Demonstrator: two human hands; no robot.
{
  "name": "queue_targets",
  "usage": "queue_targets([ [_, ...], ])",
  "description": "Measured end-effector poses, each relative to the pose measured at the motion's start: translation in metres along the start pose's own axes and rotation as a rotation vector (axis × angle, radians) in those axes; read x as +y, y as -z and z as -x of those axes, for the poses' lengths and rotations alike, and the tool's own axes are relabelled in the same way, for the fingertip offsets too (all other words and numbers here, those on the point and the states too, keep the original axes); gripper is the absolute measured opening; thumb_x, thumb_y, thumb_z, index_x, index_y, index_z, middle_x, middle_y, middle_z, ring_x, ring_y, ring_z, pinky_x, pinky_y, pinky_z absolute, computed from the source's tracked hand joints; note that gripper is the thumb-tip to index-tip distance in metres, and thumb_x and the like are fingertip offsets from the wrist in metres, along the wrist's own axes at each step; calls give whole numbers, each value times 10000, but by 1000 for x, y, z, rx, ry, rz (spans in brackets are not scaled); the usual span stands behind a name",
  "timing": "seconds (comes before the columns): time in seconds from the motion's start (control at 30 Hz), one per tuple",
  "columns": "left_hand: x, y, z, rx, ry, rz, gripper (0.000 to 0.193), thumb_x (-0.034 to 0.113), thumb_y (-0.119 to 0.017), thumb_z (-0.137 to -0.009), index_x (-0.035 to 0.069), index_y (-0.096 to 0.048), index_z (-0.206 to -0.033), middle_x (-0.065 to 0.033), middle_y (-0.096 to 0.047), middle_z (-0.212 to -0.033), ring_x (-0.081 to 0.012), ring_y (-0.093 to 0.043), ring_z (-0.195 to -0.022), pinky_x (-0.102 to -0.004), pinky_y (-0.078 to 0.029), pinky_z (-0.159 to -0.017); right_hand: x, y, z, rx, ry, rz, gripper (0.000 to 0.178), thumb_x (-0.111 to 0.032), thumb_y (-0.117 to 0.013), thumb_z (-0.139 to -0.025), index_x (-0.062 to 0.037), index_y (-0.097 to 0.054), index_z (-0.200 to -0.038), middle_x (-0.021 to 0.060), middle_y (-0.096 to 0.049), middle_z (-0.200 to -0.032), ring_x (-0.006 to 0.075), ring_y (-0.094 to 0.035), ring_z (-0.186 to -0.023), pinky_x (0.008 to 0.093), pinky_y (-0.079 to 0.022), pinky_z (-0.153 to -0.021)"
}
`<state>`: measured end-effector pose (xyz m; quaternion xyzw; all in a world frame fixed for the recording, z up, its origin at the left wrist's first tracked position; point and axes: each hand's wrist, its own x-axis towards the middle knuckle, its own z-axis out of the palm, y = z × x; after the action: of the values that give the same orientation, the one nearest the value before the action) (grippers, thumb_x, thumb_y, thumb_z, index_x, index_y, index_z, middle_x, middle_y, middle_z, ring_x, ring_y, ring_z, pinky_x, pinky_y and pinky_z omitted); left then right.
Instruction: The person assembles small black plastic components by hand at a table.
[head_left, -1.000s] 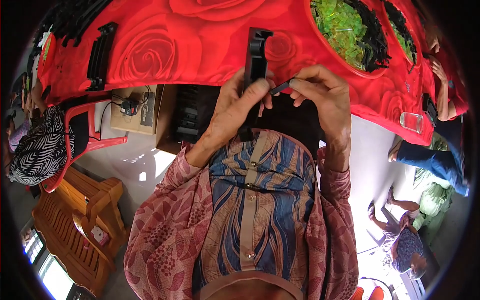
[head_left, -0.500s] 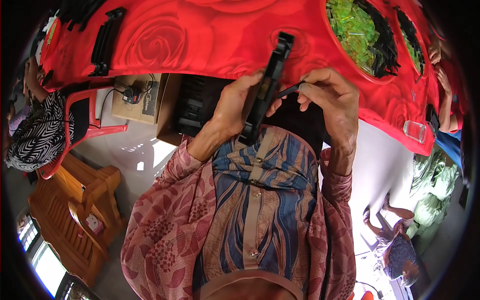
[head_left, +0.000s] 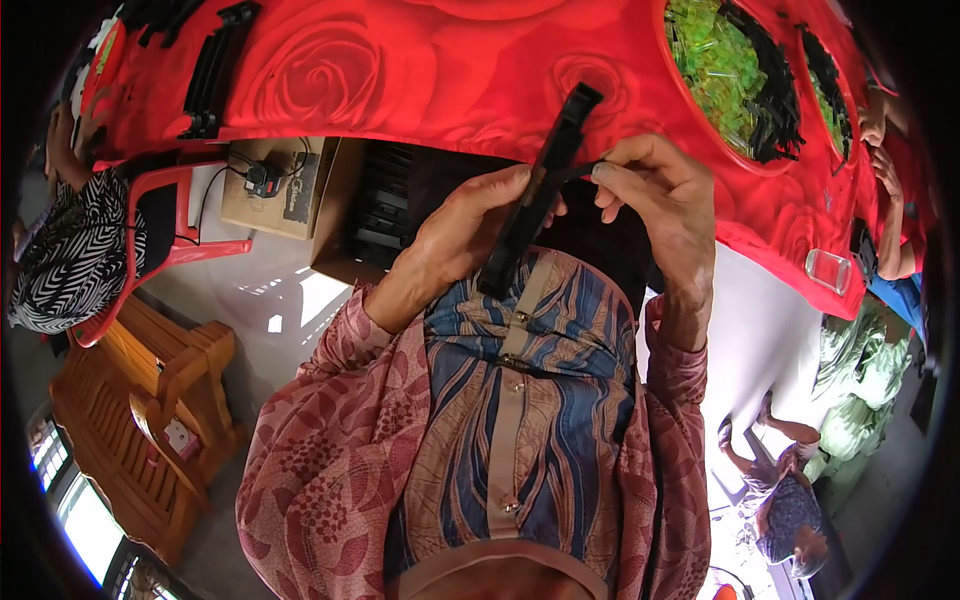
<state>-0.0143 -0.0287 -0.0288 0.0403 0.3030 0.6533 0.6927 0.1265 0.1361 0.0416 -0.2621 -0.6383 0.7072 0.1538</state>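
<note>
Above my lap, my left hand [head_left: 465,220] is closed around a long, narrow black plastic part [head_left: 543,180]. The part is tilted, its far end toward the red table and its near end close to my shirt. My right hand [head_left: 655,190] pinches a thin black strip [head_left: 580,172] between thumb and fingers. The strip's left end meets the side of the long part about halfway along. Whether it sits inside the part or only touches it, I cannot tell. Some left fingertips show beyond the part, below the strip.
A red rose-patterned cloth [head_left: 450,80] covers the table. Clear yellow-green pieces [head_left: 715,70] and black strips [head_left: 780,125] fill a round container at right. Similar long black parts [head_left: 212,80] lie at left. Below stands a cardboard box [head_left: 330,215]; another person's hand [head_left: 885,170] is at far right.
The long part has tilted slightly, its far end shifting right and down. The strip in my right hand has come closer against its side. Both hands keep their grip.
</note>
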Motion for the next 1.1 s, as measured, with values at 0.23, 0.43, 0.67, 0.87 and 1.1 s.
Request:
queue_targets([
  [0.23, 11, -2, 6, -92, -259, 1, 598, 292, -783, -815, -22, -548, -1267, -150, -652, -1073, -231, -630, -991, -345, -493, -894, -19, -4, 13, 153, 176, -303, 110, 93, -630, -851, 79, -608, -958, 135, -647, -785, 177, -625, -619, 275, -510, -543],
  [0.43, 15, -20, 11, 39, -577, -210, 400, -39, -717, -798, -4, -608, -1181, -112, -659, -1085, -194, -652, -1003, -331, -540, -901, -31, -11, 29, 197, 279, -288, 143, 147, -599, -836, 80, -591, -962, 157, -640, -847, 194, -638, -658, 292, -525, -541],
  [0.67, 4, -21, 7, 106, -652, -440, 445, -84, -664, -815, -36, -533, -1238, -156, -556, -1234, -248, -635, -1049, -345, -558, -871, -14, -26, 26, 171, 134, -203, 113, 77, -658, -860, 80, -610, -963, 118, -645, -815, 131, -611, -641, 234, -499, -557],
  [0.87, 9, -19, 6, -87, -712, -550, 423, 117, -518, -938, -68, -513, -1319, -178, -513, -1324, -266, -595, -1146, -342, -496, -973, -8, -26, 20, 213, 39, -252, 95, 57, -670, -859, 61, -629, -945, 86, -634, -748, 107, -583, -599, 221, -467, -527],
  [1.1, 10, -18, 0, -135, -315, 24, 375, 155, -542, -957, -58, -537, -1266, -169, -550, -1301, -229, -621, -1103, -292, -506, -943, -3, -22, 16, 154, 24, -69, 82, 33, -687, -858, 30, -642, -925, 36, -627, -730, 63, -568, -607, 193, -445, -515],
])
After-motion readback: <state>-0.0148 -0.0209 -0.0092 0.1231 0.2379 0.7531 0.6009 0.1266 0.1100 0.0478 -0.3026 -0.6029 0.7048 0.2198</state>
